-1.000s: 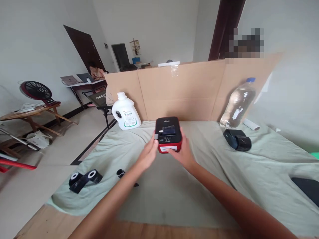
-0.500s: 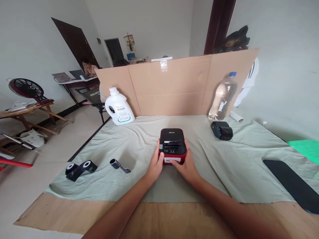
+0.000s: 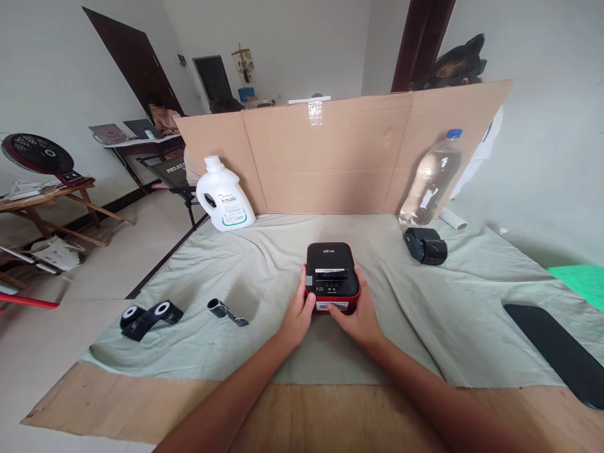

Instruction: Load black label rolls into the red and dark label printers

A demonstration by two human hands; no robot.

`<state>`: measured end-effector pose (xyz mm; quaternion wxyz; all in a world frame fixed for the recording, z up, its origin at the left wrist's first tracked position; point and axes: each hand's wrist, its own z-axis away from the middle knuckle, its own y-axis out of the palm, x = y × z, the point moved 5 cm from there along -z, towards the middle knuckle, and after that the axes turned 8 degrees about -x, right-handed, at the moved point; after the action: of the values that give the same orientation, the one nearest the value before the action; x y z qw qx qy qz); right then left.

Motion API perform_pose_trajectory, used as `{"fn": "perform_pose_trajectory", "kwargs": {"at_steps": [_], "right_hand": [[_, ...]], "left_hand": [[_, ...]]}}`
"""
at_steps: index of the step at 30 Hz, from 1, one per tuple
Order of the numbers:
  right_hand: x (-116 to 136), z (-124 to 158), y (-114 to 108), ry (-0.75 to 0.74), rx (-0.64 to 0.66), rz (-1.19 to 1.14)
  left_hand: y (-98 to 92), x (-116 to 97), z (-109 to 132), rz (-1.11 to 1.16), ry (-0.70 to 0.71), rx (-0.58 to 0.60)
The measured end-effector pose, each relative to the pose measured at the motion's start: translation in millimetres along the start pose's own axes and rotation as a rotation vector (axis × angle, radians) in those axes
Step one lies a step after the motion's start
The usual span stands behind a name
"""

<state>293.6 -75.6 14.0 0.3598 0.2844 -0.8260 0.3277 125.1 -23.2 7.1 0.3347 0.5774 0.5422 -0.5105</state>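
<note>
A small black-and-red label printer [image 3: 330, 264] rests on the pale green cloth in the middle of the table, its slotted top facing up and a white label on its near side. My left hand [image 3: 298, 309] is closed around its left side, thumb at the near corner. On the opposite side, my right hand [image 3: 362, 318] grips the printer, its thumb across the white label. Left of my hands lies a small black roll with a loose tail [image 3: 221, 309]. Farther left are two joined black rolls [image 3: 151, 318].
A white jug [image 3: 224, 198] and a clear bottle with a blue cap [image 3: 431, 179] stand before a cardboard screen [image 3: 325, 163]. By the bottle sits a black device with a roll [image 3: 425, 245]. A dark phone [image 3: 557, 352] lies at right. People are beyond the screen.
The view has shifted slightly, so the printer and both hands appear a little farther right. My hold on the printer looks the same.
</note>
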Motion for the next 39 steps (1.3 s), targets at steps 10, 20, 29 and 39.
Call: {"fn": "perform_pose_trajectory", "kwargs": {"at_steps": [10, 20, 29, 39], "right_hand": [[7, 2, -3, -0.143, -0.037, 0.113], [12, -4, -6, -0.177, -0.039, 0.066], [11, -7, -6, -0.199, -0.017, 0.048], [13, -8, -6, -0.175, -0.021, 0.029]], "left_hand": [[-6.2, 1, 3, -0.059, 0.03, -0.003], [-14.8, 3, -5, 0.017, 0.117, -0.061], [-19.4, 2, -8, 0.028, 0.152, -0.093], [-16.2, 11, -27, 0.097, 0.098, -0.085]]}}
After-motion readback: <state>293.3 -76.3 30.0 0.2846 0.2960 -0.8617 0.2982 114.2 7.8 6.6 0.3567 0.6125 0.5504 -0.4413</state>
